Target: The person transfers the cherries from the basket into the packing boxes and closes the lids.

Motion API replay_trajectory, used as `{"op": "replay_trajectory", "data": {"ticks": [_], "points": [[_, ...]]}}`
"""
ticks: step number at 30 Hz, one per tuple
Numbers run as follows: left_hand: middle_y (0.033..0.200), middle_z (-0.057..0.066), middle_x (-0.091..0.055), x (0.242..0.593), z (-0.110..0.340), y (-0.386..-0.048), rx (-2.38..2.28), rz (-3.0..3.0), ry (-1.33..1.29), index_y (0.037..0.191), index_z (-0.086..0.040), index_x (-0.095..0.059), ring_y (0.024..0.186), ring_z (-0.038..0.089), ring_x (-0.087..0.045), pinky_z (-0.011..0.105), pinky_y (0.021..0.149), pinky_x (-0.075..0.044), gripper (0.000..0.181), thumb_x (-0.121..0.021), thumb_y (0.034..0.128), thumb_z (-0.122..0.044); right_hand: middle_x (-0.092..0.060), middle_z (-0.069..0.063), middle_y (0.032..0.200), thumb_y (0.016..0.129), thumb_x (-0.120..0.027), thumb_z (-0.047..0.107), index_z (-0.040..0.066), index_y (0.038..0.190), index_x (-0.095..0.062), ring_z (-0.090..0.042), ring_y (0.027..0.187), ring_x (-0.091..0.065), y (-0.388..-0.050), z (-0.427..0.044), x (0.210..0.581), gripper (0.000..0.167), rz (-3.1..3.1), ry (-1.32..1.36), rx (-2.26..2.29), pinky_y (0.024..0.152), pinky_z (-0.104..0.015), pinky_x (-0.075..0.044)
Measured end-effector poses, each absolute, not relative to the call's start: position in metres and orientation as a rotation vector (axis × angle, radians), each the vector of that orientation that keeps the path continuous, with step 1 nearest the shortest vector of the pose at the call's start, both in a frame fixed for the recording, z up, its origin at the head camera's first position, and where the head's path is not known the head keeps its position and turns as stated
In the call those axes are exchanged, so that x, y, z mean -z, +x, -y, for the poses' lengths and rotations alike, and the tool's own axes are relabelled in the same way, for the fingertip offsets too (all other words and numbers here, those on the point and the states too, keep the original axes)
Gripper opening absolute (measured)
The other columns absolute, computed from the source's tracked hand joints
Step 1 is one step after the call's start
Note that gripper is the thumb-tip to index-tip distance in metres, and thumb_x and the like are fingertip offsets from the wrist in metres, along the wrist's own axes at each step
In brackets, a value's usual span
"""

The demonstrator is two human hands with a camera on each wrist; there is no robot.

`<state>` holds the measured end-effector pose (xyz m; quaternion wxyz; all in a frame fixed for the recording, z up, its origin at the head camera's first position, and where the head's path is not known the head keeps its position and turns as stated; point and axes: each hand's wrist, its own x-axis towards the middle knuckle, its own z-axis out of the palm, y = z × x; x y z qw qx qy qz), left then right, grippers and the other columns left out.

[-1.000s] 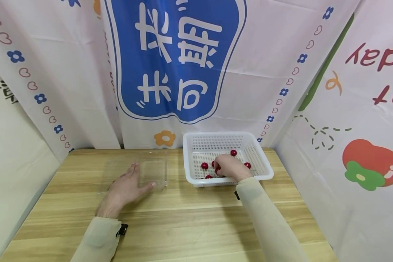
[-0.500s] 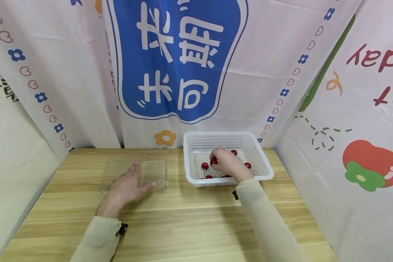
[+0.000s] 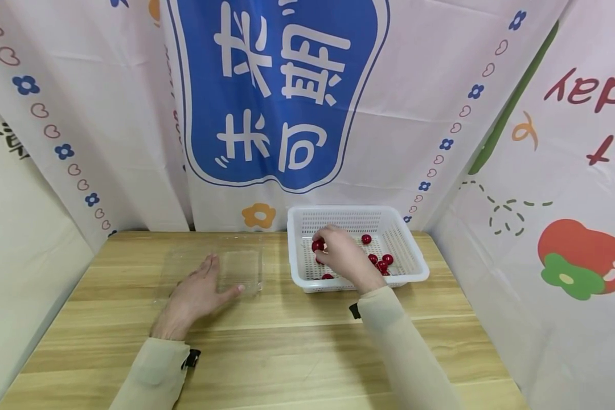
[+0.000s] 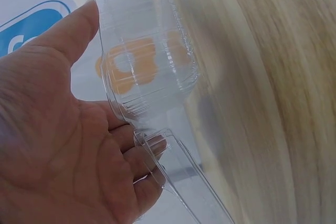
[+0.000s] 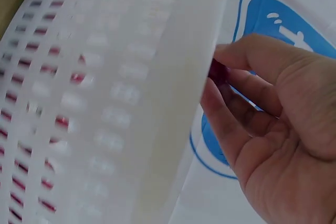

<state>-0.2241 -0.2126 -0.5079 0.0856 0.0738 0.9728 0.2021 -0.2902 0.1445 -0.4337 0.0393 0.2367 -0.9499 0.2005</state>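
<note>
My right hand (image 3: 344, 257) is over the white perforated basket (image 3: 415, 277) and pinches a dark red cherry (image 3: 318, 245) between thumb and fingers. In the right wrist view that cherry (image 5: 218, 72) is partly hidden behind the basket's rim. Several more cherries (image 3: 382, 266) lie in the basket, mostly at its right side; one sits just under the held one. My left hand (image 3: 196, 293) rests, fingers extended, on an opened clear plastic clamshell box (image 3: 241, 267). The left wrist view shows the thumb and fingertips touching the edge of this box (image 4: 142, 66).
Both containers stand near the back edge of the wooden table (image 3: 287, 353), the clamshell left of the basket. Printed cloth (image 3: 410, 114) hangs right behind them and along the sides.
Within the basket my right hand has moved left and now holds a cherry higher up, uncovering several cherries at the right. My left hand stays on the clamshell box.
</note>
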Motion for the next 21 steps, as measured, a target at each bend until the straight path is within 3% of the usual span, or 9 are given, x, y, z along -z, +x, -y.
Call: {"op": "replay_trajectory", "data": {"ticks": [21], "points": [[0.191, 0.039, -0.009, 0.508, 0.206, -0.221, -0.65, -2.882, 0.268, 0.181, 0.016, -0.012, 0.174, 0.066, -0.025, 0.077, 0.141, -0.029, 0.12, -0.067, 0.1139, -0.068, -0.082, -0.017, 0.128, 0.104, -0.084, 0.001, -0.002, 0.129, -0.079, -0.035, 0.123, -0.078, -0.275, -0.079, 0.453, 0.026, 2.753, 0.961, -0.718, 0.111, -0.046, -0.068]]}}
